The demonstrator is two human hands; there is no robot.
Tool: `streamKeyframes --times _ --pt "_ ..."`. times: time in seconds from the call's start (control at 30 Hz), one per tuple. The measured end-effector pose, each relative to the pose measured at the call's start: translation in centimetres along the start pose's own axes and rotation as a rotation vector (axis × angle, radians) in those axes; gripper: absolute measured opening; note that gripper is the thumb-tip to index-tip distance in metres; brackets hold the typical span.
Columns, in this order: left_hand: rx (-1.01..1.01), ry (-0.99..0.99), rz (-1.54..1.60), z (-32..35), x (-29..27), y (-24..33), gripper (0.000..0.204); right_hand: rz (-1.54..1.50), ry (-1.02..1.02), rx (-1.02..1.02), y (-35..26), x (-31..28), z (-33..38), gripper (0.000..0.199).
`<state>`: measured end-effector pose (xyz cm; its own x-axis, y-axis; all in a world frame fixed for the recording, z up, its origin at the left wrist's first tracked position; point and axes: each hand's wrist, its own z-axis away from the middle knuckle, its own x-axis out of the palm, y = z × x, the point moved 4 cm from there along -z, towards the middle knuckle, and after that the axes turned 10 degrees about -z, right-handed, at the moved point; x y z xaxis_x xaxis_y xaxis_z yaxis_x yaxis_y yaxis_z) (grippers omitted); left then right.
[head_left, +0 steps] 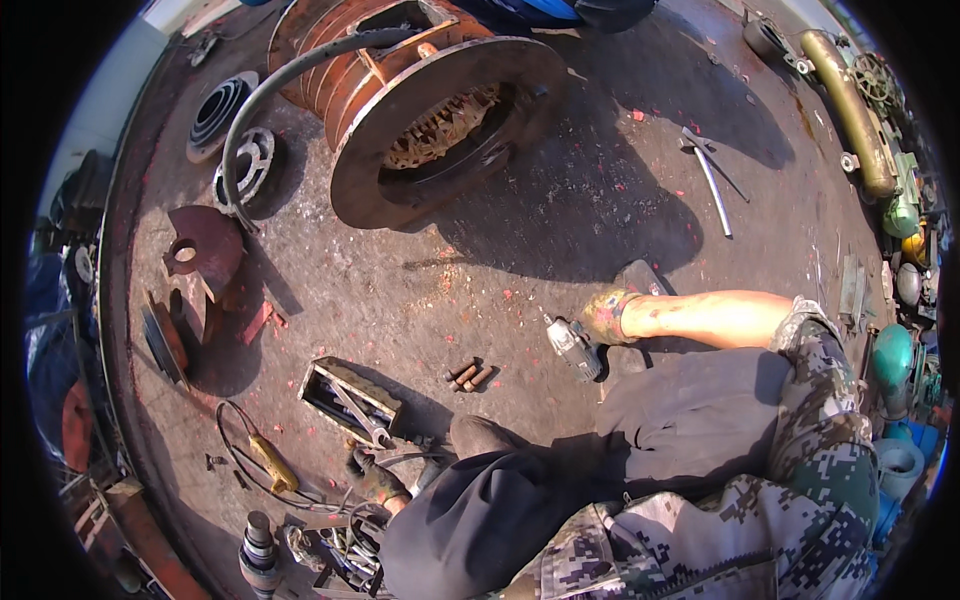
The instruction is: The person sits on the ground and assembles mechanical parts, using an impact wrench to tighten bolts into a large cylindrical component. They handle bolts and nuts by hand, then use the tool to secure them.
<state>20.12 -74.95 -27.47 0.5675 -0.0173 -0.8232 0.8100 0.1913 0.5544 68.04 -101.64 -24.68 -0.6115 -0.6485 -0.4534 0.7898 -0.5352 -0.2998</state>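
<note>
My right hand [604, 316], in a patterned work glove, is closed round a grey cordless impact wrench [574, 350]. The tool lies low over the floor with its nose pointing away to the left; the glove hides its grip. My left hand [374, 482], also gloved, is low beside my left knee, near a metal box [336, 405]. Its fingers are dark and partly lost in shadow, so their hold cannot be made out. A combination wrench [362, 416] leans across that box. Several rusty bolts [468, 375] lie on the floor between my hands.
A big rusty drum [345, 180] with a wide flange stands ahead, a hose arching over it. Left are metal rings [245, 172], a dark red curved plate [208, 245] and a yellow-handled corded control [270, 462]. A hammer [708, 185] lies right; a brass-coloured cylinder [848, 115] lies beyond.
</note>
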Motion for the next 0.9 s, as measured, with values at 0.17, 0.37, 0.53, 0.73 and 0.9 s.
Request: streamKeyframes --times 0.17,0.37,0.53,0.73,0.9 --pt "-0.047 -0.338 0.455 3.6 1.5 9.6 0.034 -0.131 0.156 -0.151 -0.2 -2.6 0.2 0.046" --pt "-0.132 -0.835 1.152 6.6 8.6 22.1 0.033 -0.702 0.105 -0.598 -6.8 -3.2 -0.8 0.073" --pt "-0.085 -1.206 1.436 8.6 14.3 28.1 0.044 -1.251 -0.104 -0.537 -9.4 -4.3 -0.1 0.055" --pt "-0.149 -1.195 1.411 13.1 15.5 30.8 0.039 -1.432 0.07 -0.562 -4.4 -2.5 -2.6 0.034" --pt "-0.172 -1.065 1.242 13.3 13.3 27.1 0.041 -1.189 0.075 -0.551 -7.2 -4.2 -1.2 0.039"
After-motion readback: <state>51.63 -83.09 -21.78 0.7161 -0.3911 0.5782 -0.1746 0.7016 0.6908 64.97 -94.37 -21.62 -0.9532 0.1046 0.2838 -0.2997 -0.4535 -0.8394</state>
